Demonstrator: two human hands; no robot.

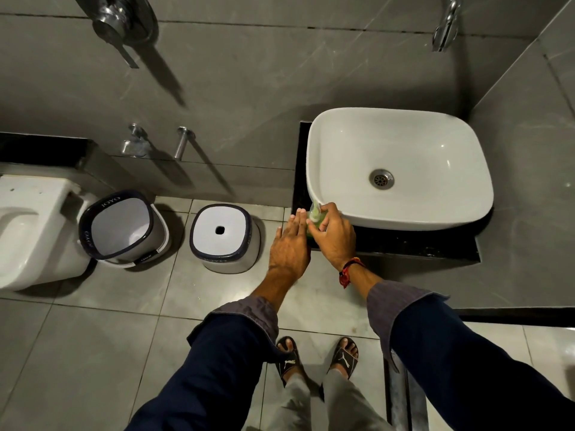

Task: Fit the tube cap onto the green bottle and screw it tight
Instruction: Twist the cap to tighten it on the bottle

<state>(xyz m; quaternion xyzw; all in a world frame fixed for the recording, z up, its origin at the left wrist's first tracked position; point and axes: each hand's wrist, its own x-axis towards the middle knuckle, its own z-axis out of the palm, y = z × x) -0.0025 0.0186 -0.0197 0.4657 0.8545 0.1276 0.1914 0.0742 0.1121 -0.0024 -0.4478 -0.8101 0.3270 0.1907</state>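
Observation:
The green bottle (312, 229) stands on the black counter (404, 244) at its front left corner, just below the white sink's rim, mostly hidden between my hands. Its pale tube cap (315, 212) sits on top of the bottle. My right hand (334, 237) comes from the right with fingers closed around the cap. My left hand (291, 244) lies flat against the bottle's left side, fingers straight and together, steadying it.
A white sink (401, 169) fills the counter. On the floor to the left stand an open white bucket (123, 227), an upturned white stool (222, 234) and a toilet (28, 231). Taps stick out from the grey wall.

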